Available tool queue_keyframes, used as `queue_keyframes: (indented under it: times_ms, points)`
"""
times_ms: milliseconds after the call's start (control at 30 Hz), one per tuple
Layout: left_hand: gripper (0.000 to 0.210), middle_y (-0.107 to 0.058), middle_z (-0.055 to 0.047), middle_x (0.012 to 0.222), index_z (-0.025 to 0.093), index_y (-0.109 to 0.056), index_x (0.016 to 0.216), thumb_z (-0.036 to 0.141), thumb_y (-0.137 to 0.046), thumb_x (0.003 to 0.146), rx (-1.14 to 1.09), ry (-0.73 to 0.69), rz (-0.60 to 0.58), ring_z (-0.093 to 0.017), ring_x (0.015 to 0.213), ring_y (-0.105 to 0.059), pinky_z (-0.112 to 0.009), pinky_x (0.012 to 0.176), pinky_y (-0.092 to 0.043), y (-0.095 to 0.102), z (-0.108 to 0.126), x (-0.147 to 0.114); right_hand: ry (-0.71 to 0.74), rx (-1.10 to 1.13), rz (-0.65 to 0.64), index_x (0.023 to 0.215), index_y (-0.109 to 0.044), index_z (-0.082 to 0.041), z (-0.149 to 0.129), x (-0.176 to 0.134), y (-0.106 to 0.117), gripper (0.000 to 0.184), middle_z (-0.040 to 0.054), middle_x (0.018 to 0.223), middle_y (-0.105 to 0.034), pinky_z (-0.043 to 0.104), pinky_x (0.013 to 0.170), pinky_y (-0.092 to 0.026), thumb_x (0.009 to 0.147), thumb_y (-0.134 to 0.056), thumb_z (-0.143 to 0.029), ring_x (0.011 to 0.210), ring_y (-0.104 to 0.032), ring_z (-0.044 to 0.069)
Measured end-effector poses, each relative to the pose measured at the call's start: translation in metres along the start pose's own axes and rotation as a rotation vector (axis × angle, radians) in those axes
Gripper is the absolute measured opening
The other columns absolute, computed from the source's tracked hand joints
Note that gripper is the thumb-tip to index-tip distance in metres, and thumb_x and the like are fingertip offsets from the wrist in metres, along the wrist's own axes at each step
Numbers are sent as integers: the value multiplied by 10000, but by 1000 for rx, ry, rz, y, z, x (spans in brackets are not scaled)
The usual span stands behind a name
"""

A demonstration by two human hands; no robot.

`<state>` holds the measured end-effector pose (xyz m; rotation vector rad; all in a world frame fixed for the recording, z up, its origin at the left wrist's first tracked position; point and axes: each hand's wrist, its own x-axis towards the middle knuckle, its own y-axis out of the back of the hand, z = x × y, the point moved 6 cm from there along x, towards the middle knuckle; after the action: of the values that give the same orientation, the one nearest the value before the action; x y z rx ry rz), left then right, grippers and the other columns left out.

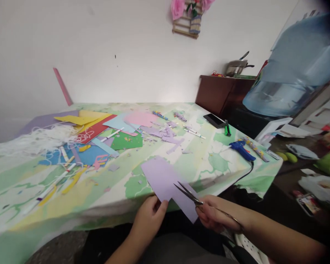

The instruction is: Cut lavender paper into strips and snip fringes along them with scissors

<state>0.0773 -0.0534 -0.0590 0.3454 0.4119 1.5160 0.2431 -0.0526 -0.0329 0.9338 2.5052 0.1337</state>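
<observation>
A sheet of light purple paper hangs over the front edge of the table, with a notch in its lower left side. My left hand pinches that side between thumb and fingers. In my right hand is a pair of scissors, its blades slightly apart and pointing up and left over the paper. Part of the scissors' handles is hidden by my fingers. From this view I cannot tell whether the blades touch the paper.
A patterned cloth covers the table. Coloured sheets, white string and purple scraps lie at left and centre. To the right are a blue glue gun, a phone and a green cutter. Beyond stands a water bottle.
</observation>
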Motion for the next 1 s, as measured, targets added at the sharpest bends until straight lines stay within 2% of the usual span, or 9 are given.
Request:
queue_keyframes:
  times_ms: [67, 167, 233, 333, 467, 600, 767, 1000]
  points:
    - [289, -545, -35, 690, 157, -545, 797, 384, -401, 688, -259, 52, -42, -150, 632, -482, -254, 567, -356, -14, -9, 7, 3, -30, -47, 606, -407, -140, 6, -6, -8, 494, -14, 524, -393, 169, 347, -246, 715, -203, -578, 393, -338, 39]
    - [298, -411, 44, 487, 138, -531, 739, 408, -427, 669, -534, 213, 22, -71, 409, -351, -195, 402, -262, -26, -26, 10, -46, -83, -112, 601, -406, -138, 19, -11, -18, 489, -15, 520, -401, 159, 348, -261, 748, -165, -537, 391, -368, 38]
    - [293, -339, 71, 452, 126, -521, 692, 409, -451, 656, -659, 253, 28, -42, 373, -278, -175, 375, -205, -31, -30, 10, -77, -103, -137, 597, -404, -140, 27, -12, -23, 485, -18, 513, -406, 156, 341, -258, 747, -171, -538, 387, -383, 40]
    - [289, -326, 78, 440, 118, -516, 657, 403, -475, 642, -753, 257, -3, -30, 372, -267, -164, 373, -185, -33, -29, 10, -109, -70, -87, 570, -386, -148, 36, -7, -29, 509, -37, 451, -372, 157, 317, -232, 729, -151, -570, 334, -351, 34]
    - [268, -323, 81, 432, 125, -489, 630, 391, -470, 652, -797, 249, -28, -27, 371, -260, -159, 372, -177, -33, -25, 9, -152, 59, -3, 552, -364, -158, 43, 4, -37, 535, -51, 404, -334, 168, 294, -213, 701, -124, -613, 289, -300, 33]
    - [257, -291, 89, 412, 135, -468, 619, 388, -454, 662, -737, 260, 11, -33, 364, -239, -163, 367, -163, -29, -25, 8, -155, 161, 41, 549, -357, -162, 44, 15, -42, 543, -56, 388, -331, 167, 272, -194, 657, -159, -655, 271, -296, 36]
    - [248, -324, 80, 407, 139, -489, 603, 386, -492, 625, -680, 272, 12, -43, 365, -257, -171, 372, -171, -25, -22, 7, -179, 290, 86, 575, -368, -165, 50, 29, -48, 500, -69, 388, -331, 161, 270, -253, 669, -214, -632, 282, -284, 37]
    - [261, -321, 79, 370, 150, -495, 550, 401, -486, 621, -602, 225, -17, -52, 349, -261, -183, 377, -196, -25, -18, 8, -132, 307, 121, 576, -380, -157, 43, 45, -56, 508, -47, 449, -387, 172, 298, -275, 671, -213, -628, 304, -328, 38]
